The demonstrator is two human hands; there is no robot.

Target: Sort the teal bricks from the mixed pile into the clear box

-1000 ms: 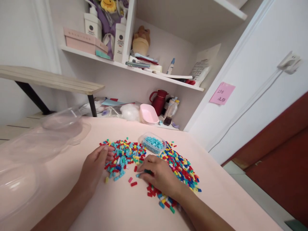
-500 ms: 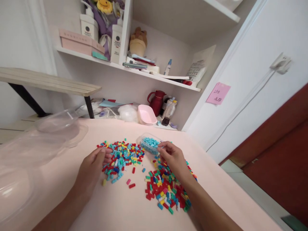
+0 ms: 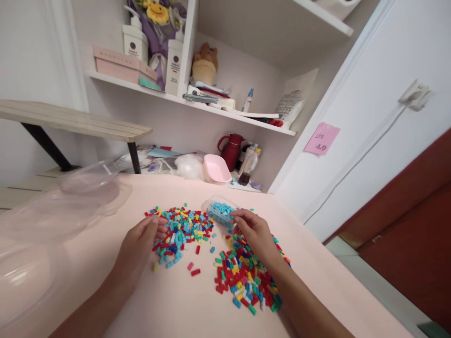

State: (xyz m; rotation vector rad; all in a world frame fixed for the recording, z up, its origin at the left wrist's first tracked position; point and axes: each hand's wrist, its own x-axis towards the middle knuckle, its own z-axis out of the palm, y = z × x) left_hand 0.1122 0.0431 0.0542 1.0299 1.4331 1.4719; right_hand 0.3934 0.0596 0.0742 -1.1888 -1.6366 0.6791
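Observation:
My left hand (image 3: 143, 237) hovers at the left edge of a mixed pile of small toy building bricks (image 3: 188, 225), its fingers loosely curled with the thumb against them. Whatever is inside those fingers is hidden. Over on the right, my right hand (image 3: 255, 232) is beside a clear plastic box (image 3: 210, 211) that holds light blue bricks (image 3: 222, 209). Its thumb and forefinger are pinched together at the box's right end; no brick can be made out between them. Beneath the right wrist spreads a second mixed pile of bricks (image 3: 243, 277).
Clear plastic containers (image 3: 70, 211) stand on the left of the pink tabletop (image 3: 169, 300). A pink box (image 3: 217, 169), a red jug (image 3: 232, 150) and bottles (image 3: 249, 164) stand at the back under a shelf (image 3: 243, 115). Several loose bricks (image 3: 196, 272) lie between the piles.
The whole view has shifted slightly, moving the scene a little right and down. Both hands keep nearly the same places and poses, and the piles look unchanged.

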